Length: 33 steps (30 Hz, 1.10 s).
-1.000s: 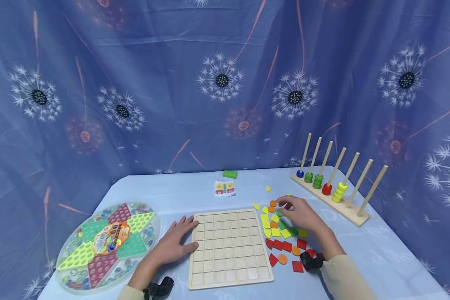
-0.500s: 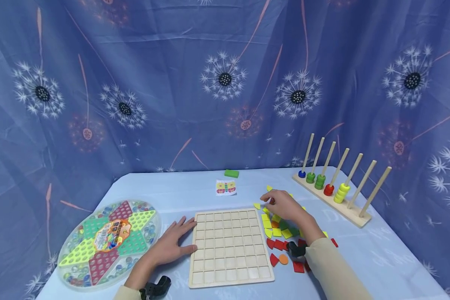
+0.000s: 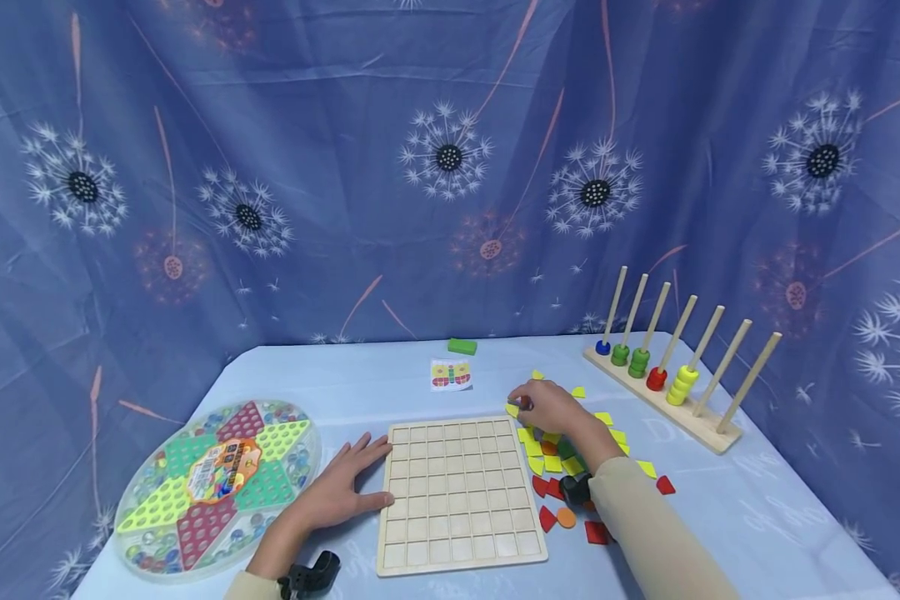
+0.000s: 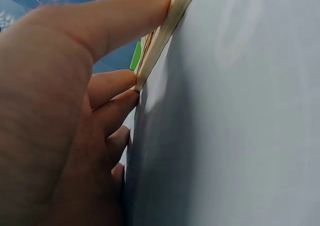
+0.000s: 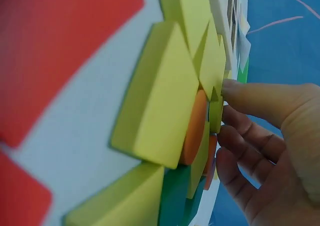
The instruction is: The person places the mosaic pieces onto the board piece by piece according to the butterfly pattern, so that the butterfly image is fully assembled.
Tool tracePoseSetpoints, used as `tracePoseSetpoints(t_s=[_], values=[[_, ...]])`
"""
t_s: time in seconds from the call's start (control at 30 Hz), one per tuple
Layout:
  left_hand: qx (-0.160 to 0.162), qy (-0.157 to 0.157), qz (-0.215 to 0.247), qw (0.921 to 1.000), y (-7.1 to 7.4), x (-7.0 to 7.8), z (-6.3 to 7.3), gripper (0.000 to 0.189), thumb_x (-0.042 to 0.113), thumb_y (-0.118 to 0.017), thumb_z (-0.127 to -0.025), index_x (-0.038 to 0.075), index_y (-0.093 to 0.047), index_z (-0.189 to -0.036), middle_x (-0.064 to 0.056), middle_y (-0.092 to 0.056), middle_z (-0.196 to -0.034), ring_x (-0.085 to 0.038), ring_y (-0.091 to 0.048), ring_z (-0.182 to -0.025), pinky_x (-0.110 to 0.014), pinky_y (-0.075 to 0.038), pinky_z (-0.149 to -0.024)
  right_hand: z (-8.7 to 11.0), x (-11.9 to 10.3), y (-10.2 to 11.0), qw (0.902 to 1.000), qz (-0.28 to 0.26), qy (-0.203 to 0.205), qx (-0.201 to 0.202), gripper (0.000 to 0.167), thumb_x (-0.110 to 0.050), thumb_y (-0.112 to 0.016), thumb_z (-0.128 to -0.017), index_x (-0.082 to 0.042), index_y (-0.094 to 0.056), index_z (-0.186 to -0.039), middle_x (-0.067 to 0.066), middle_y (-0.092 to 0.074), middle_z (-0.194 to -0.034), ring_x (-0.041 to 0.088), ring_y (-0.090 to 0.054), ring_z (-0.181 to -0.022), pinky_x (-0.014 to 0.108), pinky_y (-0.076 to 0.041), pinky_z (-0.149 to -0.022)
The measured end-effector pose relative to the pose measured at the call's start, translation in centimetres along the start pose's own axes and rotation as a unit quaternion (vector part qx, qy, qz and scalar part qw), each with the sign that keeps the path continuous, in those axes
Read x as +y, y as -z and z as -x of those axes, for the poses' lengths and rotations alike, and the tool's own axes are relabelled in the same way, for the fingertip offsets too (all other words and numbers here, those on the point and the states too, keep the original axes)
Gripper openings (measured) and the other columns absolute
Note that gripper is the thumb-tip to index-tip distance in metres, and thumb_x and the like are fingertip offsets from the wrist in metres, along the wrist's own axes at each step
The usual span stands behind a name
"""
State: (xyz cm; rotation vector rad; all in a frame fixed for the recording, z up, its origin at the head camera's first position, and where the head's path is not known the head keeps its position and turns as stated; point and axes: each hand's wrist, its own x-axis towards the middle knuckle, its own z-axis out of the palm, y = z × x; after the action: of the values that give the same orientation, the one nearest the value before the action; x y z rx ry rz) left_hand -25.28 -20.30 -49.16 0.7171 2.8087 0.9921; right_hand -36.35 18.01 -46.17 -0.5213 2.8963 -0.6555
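Note:
My left hand [image 3: 341, 490] lies at the left edge of a pale wooden grid board [image 3: 461, 500]. In the left wrist view, its thumb and nearest fingertips touch the board's side [image 4: 167, 36]. My right hand [image 3: 551, 408] is over the loose coloured tiles, just past the board's far right corner. Its fingertips are beside a yellow curved-edged tile [image 3: 512, 411]; contact is unclear. In the right wrist view, the thumb and loosely bent fingers of this hand [image 5: 270, 146] stand apart, close to yellow tiles [image 5: 155, 96] and an orange disc [image 5: 195, 128]. The board's squares hold no tiles.
A butterfly picture card [image 3: 451, 375] and a green block [image 3: 462, 347] lie behind the board. At the left is a round marble game board [image 3: 221, 492]. A peg stand with coloured rings [image 3: 663, 392] is at the right. Red tiles [image 3: 597, 532] lie near my right forearm.
My right hand has moved left from the green and orange tiles to the yellow tile near the board's corner. My left hand stays at the board's edge.

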Motion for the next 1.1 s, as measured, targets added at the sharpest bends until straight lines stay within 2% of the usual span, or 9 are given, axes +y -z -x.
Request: tracePoseSetpoints(t_s=[0.1,0.17,0.27,0.37,0.47,0.6,0.8,0.97,1.1], values=[[0.004,0.005,-0.004,1.0,-0.1,0.0,0.0,0.081,0.051,-0.073,-0.08,0.008,-0.046,-0.143,-0.005,-0.036,-0.151,-0.033,-0.016,-0.143,-0.053,-0.006,-0.115,-0.1,-0.1,-0.1,0.9999,-0.001,0.006,-0.009,0.038,-0.014,-0.071,-0.087,-0.021,-0.067,-0.124,-0.004,-0.062,-0.092,0.014,-0.055,-0.074,0.032,-0.051,-0.068],[0.006,0.011,-0.013,0.9998,-0.1,0.0,0.0,0.082,0.052,-0.072,-0.079,0.01,-0.046,-0.144,-0.003,-0.036,-0.151,-0.031,-0.017,-0.143,-0.052,-0.006,-0.115,-0.3,-0.3,-0.1,0.9998,0.006,0.008,-0.015,0.036,-0.015,-0.071,-0.088,-0.024,-0.067,-0.123,-0.004,-0.062,-0.093,0.013,-0.055,-0.073,0.03,-0.05,-0.066],[0.009,0.024,-0.022,0.9994,-0.2,-0.1,0.1,0.084,0.055,-0.072,-0.079,0.012,-0.044,-0.145,-0.002,-0.036,-0.152,-0.029,-0.017,-0.143,-0.051,-0.006,-0.115,-0.5,-0.4,-0.2,0.9994,0.026,0.013,-0.018,0.03,-0.018,-0.07,-0.089,-0.025,-0.07,-0.118,-0.006,-0.061,-0.093,0.01,-0.056,-0.077,0.031,-0.051,-0.07],[0.009,0.03,-0.02,0.9993,-0.2,-0.1,0.4,0.089,0.055,-0.073,-0.077,0.011,-0.041,-0.147,-0.005,-0.034,-0.152,-0.031,-0.017,-0.143,-0.053,-0.006,-0.115,-0.7,-0.5,-0.3,0.9991,0.037,0.017,-0.014,0.026,-0.023,-0.072,-0.088,-0.023,-0.071,-0.114,-0.007,-0.06,-0.093,0.01,-0.056,-0.083,0.034,-0.052,-0.077],[-0.007,0.029,-0.031,0.9991,0.0,-0.1,0.6,0.1,0.06,-0.074,-0.073,0.011,-0.034,-0.15,-0.009,-0.03,-0.154,-0.033,-0.014,-0.144,-0.054,-0.003,-0.114,-0.7,-0.2,-0.4,0.9993,0.033,0.015,-0.01,0.028,-0.025,-0.075,-0.086,-0.019,-0.071,-0.112,-0.007,-0.059,-0.094,0.012,-0.057,-0.088,0.036,-0.051,-0.082],[-0.044,0.018,-0.061,0.997,0.1,0.3,0.7,0.12,0.07,-0.075,-0.062,0.009,-0.026,-0.153,-0.009,-0.023,-0.157,-0.033,-0.008,-0.144,-0.055,0.0,-0.114,-0.3,0.5,-0.2,0.9996,0.022,0.015,-0.003,0.028,-0.016,-0.075,-0.085,-0.015,-0.071,-0.113,-0.005,-0.059,-0.097,0.013,-0.057,-0.09,0.036,-0.051,-0.085],[-0.065,0.014,-0.098,0.993,-0.1,1.0,0.9,0.145,0.081,-0.074,-0.047,0.003,-0.013,-0.154,-0.014,-0.012,-0.159,-0.036,-0.003,-0.144,-0.059,0.003,-0.112,-0.2,0.6,0.0,0.9997,0.015,0.02,-0.003,0.022,-0.01,-0.07,-0.087,-0.013,-0.072,-0.109,-0.004,-0.06,-0.097,0.013,-0.057,-0.089,0.036,-0.051,-0.084],[-0.055,0.018,-0.136,0.989,-0.5,1.2,0.9,0.155,0.086,-0.07,-0.04,0.001,-0.008,-0.154,-0.018,-0.008,-0.158,-0.036,-0.003,-0.144,-0.06,0.002,-0.111,-0.3,0.2,0.2,0.9999,0.01,0.005,-0.011,0.016,-0.016,-0.074,-0.084,-0.014,-0.072,-0.099,-0.003,-0.059,-0.092,0.014,-0.055,-0.081,0.036,-0.051,-0.077],[-0.045,0.018,-0.134,0.9898,-0.6,1.0,1.0,0.153,0.086,-0.07,-0.04,0.001,-0.01,-0.153,-0.018,-0.011,-0.158,-0.036,-0.005,-0.144,-0.059,0.0,-0.112,-0.2,0.1,0.2,0.9999,0.013,-0.005,-0.005,0.017,-0.02,-0.077,-0.08,-0.014,-0.071,-0.094,-0.004,-0.059,-0.087,0.015,-0.053,-0.078,0.035,-0.05,-0.074]])
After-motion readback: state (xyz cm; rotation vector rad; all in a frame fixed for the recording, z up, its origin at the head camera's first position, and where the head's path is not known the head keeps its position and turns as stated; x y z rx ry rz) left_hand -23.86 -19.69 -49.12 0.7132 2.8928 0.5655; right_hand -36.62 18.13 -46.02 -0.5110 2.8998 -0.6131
